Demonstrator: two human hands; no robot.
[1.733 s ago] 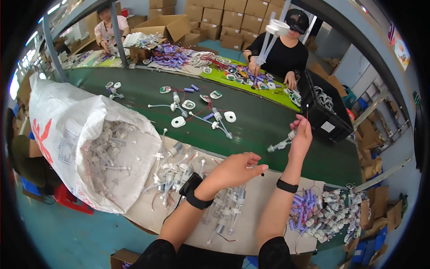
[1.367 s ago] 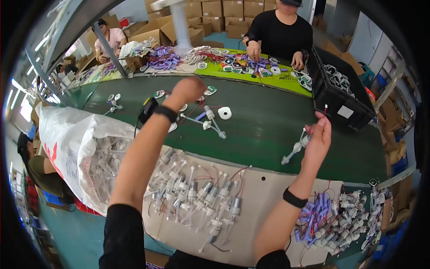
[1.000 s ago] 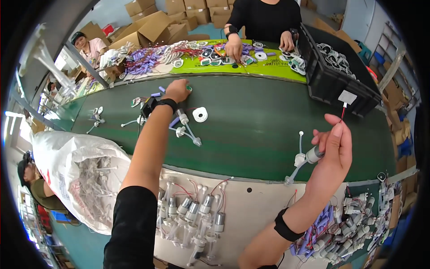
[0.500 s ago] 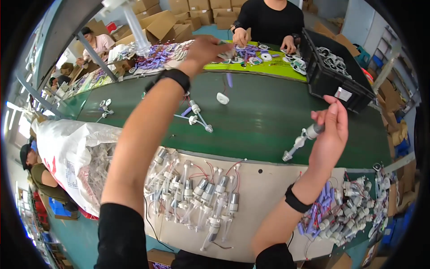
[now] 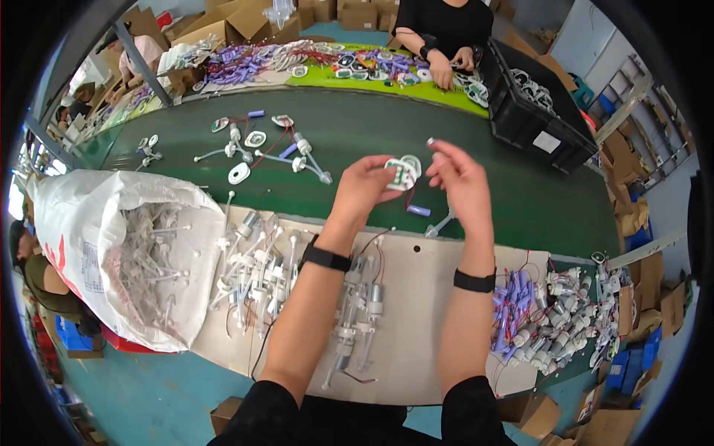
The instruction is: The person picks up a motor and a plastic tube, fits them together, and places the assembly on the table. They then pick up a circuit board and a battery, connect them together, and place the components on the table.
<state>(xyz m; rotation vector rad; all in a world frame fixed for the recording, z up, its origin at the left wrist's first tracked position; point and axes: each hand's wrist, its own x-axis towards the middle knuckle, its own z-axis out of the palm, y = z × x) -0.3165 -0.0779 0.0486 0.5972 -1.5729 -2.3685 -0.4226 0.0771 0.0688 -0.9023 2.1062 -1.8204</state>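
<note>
Over the green conveyor belt [image 5: 357,137], my left hand [image 5: 360,192] grips a white oval casing with a green circuit board [image 5: 401,174]. A purple battery cell [image 5: 419,211] hangs below it on thin red wires. Close by on the right is my right hand [image 5: 462,184], fingers curled, with a small pale tip [image 5: 431,142] at its index finger. A clear tube [image 5: 441,225] sticks out beneath that hand; it belongs to the small motor pump, whose body my fingers mostly hide. The two hands are near each other but apart.
Wired pump units [image 5: 300,146] lie on the belt to the left. Several pumps [image 5: 346,327] cover the near board, beside a white sack of clear tubes [image 5: 212,253]. Purple cells and motors [image 5: 554,320] are heaped at right. A black crate [image 5: 513,126] stands near a co-worker [image 5: 446,37].
My left hand has come back from the far table to the middle, bringing the white oval casing. My right hand has moved left toward it. More wired units show on the belt at left.
</note>
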